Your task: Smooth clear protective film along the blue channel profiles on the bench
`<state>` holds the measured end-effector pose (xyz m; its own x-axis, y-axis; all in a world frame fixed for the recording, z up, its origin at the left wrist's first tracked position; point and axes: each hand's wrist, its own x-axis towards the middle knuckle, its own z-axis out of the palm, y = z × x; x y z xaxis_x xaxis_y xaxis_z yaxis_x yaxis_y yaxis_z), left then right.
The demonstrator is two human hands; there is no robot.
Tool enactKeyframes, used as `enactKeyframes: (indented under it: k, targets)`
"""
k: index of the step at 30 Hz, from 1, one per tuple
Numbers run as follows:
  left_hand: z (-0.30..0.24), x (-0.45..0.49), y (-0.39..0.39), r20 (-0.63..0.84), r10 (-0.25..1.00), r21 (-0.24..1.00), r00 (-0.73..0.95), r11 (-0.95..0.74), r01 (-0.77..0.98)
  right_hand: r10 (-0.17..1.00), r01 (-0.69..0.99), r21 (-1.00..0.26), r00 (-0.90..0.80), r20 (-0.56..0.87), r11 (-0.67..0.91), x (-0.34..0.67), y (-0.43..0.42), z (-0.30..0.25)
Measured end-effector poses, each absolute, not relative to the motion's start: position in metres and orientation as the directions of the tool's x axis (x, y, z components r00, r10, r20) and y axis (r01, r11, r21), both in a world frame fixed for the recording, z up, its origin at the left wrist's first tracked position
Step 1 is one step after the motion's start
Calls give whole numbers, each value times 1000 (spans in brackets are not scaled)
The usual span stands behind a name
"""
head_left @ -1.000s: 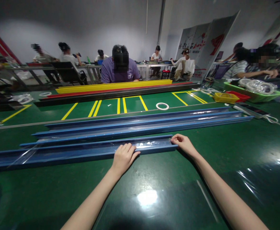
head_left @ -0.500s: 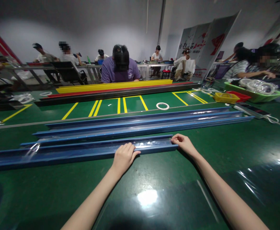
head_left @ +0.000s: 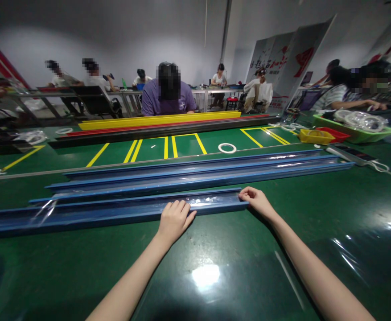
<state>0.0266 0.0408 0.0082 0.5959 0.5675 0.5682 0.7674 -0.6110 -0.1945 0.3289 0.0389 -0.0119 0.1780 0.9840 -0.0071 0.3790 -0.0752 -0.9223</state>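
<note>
A long blue channel strip (head_left: 108, 213) wrapped in clear film lies across the green table (head_left: 235, 249) in front of me. My left hand (head_left: 174, 220) rests on its near edge, fingers curled over the rim. At the strip's right end, my right hand (head_left: 257, 200) pinches the end with curled fingers. Behind it lie several more blue strips (head_left: 198, 171) side by side.
A white tape ring (head_left: 227, 148) lies on the yellow-lined area. Yellow, red and black strips (head_left: 162, 121) run along the far edge, where a person in purple (head_left: 167, 100) sits. Trays (head_left: 317, 135) and a green bin (head_left: 356, 129) stand at right. Other people work at far tables.
The loose film at the strip's left end has shifted slightly. Both hands stay where they were.
</note>
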Motion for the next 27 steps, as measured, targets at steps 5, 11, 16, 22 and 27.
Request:
enactKeyframes:
  k: [5, 11, 16, 22, 27]
  targets:
    - [6, 26, 41, 592, 560, -148, 580, -632, 761, 983, 378, -922, 186, -7, -78, 327, 38, -10]
    - [6, 27, 41, 614, 559, -104, 557, -643, 759, 982, 381, -921, 190, -11, -84, 326, 38, -8]
    - [4, 28, 41, 615, 565, -103, 550, -634, 766, 984, 383, -920, 180, -10, -80, 327, 38, -10]
    - [3, 29, 40, 626, 563, -134, 539, -603, 786, 984, 385, -920, 178, -7, -77, 330, 39, -12]
    - [4, 29, 40, 600, 583, -167, 547, -577, 799, 983, 401, -915, 183, 31, -46, 328, 39, -10]
